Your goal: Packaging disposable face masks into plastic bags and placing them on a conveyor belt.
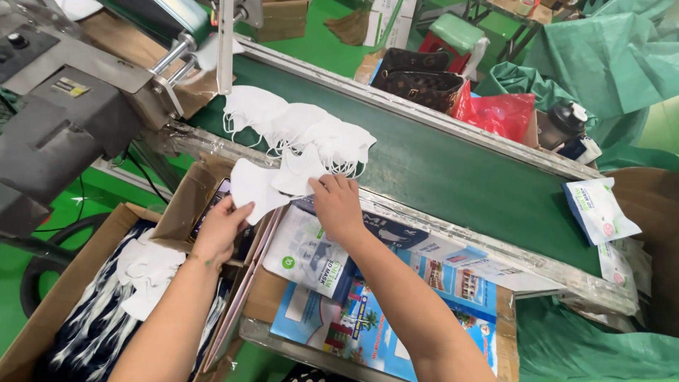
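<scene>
The left hand (225, 225) grips a white mask (253, 189) by its lower edge, fingers closed on it, and holds it up just off the near rim of the green belt (453, 177). The mask sits above and slightly right of that hand. The right hand (338, 205) lies just beside it, fingertips pressed on a second white mask (297, 170) at the belt's edge; its fingers are together and bent on the mask, which lies directly ahead of the fingertips. Both masks touch or overlap at their inner edges. Behind them, a pile of masks (297, 124) spreads along the belt toward the machine (56, 113) at the left. Under the right forearm lie printed packets (308, 255) on a blue carton (424, 283). Below the left arm stands an open cardboard box (78, 283) with a few masks on dark patterned cloth. Another packet (600, 211) rests at the belt's far right.
</scene>
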